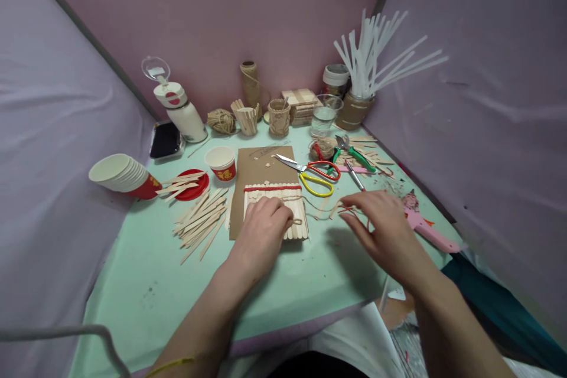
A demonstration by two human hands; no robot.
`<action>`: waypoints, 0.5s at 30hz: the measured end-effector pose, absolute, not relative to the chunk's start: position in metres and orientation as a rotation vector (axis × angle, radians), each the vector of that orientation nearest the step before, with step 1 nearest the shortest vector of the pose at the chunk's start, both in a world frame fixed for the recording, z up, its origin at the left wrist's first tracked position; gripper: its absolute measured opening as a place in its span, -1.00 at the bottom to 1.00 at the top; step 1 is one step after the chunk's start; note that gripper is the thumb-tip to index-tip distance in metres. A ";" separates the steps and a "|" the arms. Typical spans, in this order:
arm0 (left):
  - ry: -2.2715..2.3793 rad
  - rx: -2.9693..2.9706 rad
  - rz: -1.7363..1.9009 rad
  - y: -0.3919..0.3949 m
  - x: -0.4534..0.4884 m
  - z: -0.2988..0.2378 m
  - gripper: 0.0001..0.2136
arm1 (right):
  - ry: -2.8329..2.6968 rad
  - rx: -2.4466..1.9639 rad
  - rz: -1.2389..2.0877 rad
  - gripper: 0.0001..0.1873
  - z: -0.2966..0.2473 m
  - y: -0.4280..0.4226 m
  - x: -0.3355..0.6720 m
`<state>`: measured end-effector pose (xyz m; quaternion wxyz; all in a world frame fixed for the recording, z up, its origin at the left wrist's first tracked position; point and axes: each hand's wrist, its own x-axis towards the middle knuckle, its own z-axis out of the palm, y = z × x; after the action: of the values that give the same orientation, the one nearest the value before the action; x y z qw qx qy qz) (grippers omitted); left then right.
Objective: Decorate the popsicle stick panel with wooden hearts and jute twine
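A panel of craft sticks with a red cord across its top lies on brown cardboard. My left hand rests on the panel, its fingers curled and closed on a piece of twine whose looped end shows by the fingertips. Another thin strand runs from the panel toward my right hand. That hand hovers at the right, thumb and forefinger apart, close to scraps of twine and red string. Whether it touches them is unclear.
Scissors, green-handled pliers and a pink glue gun lie toward the right. Loose sticks, a paper cup and stacked cups stand left. Behind are a bottle, a water cup and white glue sticks.
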<state>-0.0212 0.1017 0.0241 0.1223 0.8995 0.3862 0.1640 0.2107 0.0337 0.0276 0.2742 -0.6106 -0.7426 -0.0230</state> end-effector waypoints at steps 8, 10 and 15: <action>1.047 2.595 0.484 0.106 -0.025 0.022 -0.90 | -1.767 -2.134 -0.174 -0.74 -0.023 -0.012 0.319; 1.038 2.601 0.467 0.106 -0.025 0.024 -0.91 | -1.712 -2.297 -0.160 -0.68 -0.029 -0.022 0.335; 1.029 2.665 0.345 0.107 -0.022 0.033 -0.88 | -1.682 -2.436 -0.112 -0.50 -0.042 -0.031 0.358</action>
<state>-0.0219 0.1069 0.0327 0.1316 0.9181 0.3544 0.1188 0.3584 -0.0309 -0.0419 0.0896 -0.8190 -0.5655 -0.0375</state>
